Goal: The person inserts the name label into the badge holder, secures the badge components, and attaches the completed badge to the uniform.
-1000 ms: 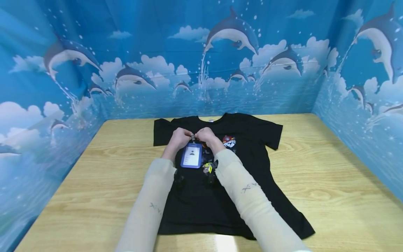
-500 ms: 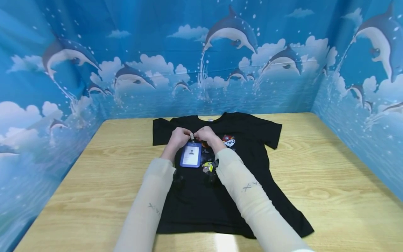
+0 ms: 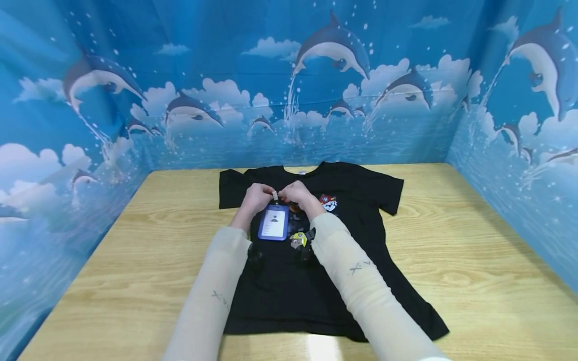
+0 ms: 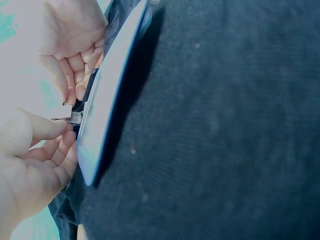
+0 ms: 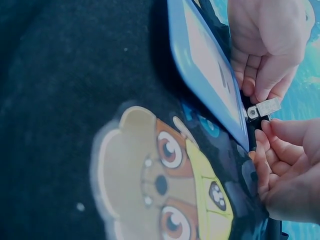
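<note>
A black T-shirt lies spread on the table with its collar away from me. On its chest is a blue-framed badge holder with a white card, raised at a slant off the cloth in both wrist views. A small metal badge clip sits at its top end, its lever lifted. My left hand pinches the clip between thumb and finger. Close beside it, my right hand pinches a bit of the black shirt cloth, its thumb and forefinger right at the clip.
Cartoon dog prints decorate the shirt front, partly covered by the badge and right arm. Bare wooden table extends on both sides. A dolphin-patterned curtain borders the back and sides.
Both hands stay at the clip, nearly still. The clip's lever looks paler and slightly turned compared with a second ago.
</note>
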Demonstrator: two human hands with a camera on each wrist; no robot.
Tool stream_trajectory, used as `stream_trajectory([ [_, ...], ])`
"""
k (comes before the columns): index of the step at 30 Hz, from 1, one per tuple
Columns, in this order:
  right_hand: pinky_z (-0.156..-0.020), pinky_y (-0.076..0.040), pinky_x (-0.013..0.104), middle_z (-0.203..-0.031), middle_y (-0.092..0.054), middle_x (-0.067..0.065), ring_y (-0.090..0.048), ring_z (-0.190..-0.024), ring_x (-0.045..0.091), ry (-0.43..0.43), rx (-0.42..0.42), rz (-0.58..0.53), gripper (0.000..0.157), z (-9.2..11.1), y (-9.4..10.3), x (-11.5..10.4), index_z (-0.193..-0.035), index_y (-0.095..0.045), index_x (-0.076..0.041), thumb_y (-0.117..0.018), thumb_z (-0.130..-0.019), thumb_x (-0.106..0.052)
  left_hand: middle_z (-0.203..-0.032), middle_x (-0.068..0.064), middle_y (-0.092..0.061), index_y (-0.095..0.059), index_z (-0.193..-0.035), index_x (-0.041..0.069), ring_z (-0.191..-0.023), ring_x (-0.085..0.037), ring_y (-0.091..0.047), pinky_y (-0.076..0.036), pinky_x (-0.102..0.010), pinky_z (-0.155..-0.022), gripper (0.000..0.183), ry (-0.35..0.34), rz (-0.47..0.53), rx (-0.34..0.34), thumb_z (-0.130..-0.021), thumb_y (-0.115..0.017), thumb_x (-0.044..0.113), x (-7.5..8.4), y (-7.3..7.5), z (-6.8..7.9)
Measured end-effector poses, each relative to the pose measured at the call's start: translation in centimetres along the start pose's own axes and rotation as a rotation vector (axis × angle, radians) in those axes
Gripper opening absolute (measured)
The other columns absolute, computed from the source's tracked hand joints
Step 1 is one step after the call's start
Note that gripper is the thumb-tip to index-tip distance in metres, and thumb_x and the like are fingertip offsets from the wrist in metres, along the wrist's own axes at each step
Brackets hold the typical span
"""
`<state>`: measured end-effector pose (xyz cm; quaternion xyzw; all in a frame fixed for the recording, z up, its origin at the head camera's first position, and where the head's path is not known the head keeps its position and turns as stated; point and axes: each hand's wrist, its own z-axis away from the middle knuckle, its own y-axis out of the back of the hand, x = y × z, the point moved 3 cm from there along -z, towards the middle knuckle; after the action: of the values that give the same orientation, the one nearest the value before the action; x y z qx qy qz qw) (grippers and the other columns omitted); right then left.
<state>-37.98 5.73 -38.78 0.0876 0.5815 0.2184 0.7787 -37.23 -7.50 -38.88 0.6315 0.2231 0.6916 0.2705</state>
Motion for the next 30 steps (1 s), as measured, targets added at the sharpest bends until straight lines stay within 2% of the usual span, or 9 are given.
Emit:
stream_trajectory([
  [4, -0.083, -0.043, 0.038, -0.096, -0.064, 0.010, -0.058, -0.088, 0.022, 0.008, 0.016, 0.000, 0.022, 0.1, 0.1, -0.2, -0.104, -0.067, 0.000, -0.055, -0.092, -0.013, -0.111, -0.013, -0.061, -0.066, -0.106, 0.002, -0.095, -0.024, -0.055, -0.046, -0.038, -0.082, 0.021, -0.012, -0.006, 0.006, -0.091, -0.053, 0.006, 0.1, 0.1, -0.1],
  [9, -0.068, -0.044, 0.029, -0.080, -0.062, 0.005, -0.056, -0.071, 0.014, 0.031, 0.033, 0.031, 0.021, 0.3, 0.1, -0.4, -0.101, -0.067, 0.002, -0.056, -0.092, -0.014, -0.111, -0.014, -0.061, -0.064, -0.111, 0.002, -0.097, -0.025, -0.056, -0.046, -0.038, -0.083, 0.024, -0.053, -0.041, 0.022, -0.091, -0.054, 0.008, 0.1, 0.3, 0.3],
  [13, -0.063, -0.044, 0.027, -0.078, -0.061, 0.003, -0.055, -0.068, 0.013, 0.076, 0.051, 0.147, 0.022, 0.8, 0.6, -0.6, -0.101, -0.067, 0.000, -0.055, -0.093, -0.017, -0.108, -0.016, -0.063, -0.062, -0.116, 0.001, -0.095, -0.025, -0.058, -0.047, -0.037, -0.081, 0.028, -0.100, -0.089, 0.045, -0.089, -0.056, 0.008, 0.1, 0.9, 0.7],
  [20, -0.077, -0.045, 0.037, -0.102, -0.064, 0.009, -0.056, -0.085, 0.022, 0.285, 0.096, 0.432, 0.028, 2.0, 2.6, -2.0, -0.110, -0.065, -0.004, -0.049, -0.096, -0.021, -0.103, -0.017, -0.064, -0.059, -0.119, -0.001, -0.094, -0.026, -0.059, -0.046, -0.037, -0.082, 0.033, -0.172, -0.171, 0.095, -0.087, -0.054, 0.007, 0.4, 2.6, 1.0],
  [23, -0.082, -0.045, 0.038, -0.106, -0.064, 0.009, -0.058, -0.091, 0.023, 0.391, 0.114, 0.553, 0.029, 2.4, 3.6, -2.4, -0.113, -0.064, -0.005, -0.049, -0.096, -0.022, -0.104, -0.017, -0.064, -0.058, -0.119, -0.001, -0.095, -0.027, -0.058, -0.045, -0.038, -0.083, 0.033, -0.182, -0.213, 0.100, -0.088, -0.053, 0.008, 0.6, 3.2, 1.2],
  [30, -0.086, -0.044, 0.042, -0.114, -0.060, 0.010, -0.055, -0.103, 0.026, 0.609, 0.172, 0.846, 0.030, 3.5, 6.2, -1.7, -0.118, -0.062, -0.007, -0.055, -0.093, -0.022, -0.119, -0.014, -0.059, -0.055, -0.126, 0.003, -0.108, -0.029, -0.054, -0.040, -0.044, -0.091, 0.035, -0.215, -0.422, 0.087, -0.092, -0.053, 0.015, 0.6, 3.9, 2.2],
])
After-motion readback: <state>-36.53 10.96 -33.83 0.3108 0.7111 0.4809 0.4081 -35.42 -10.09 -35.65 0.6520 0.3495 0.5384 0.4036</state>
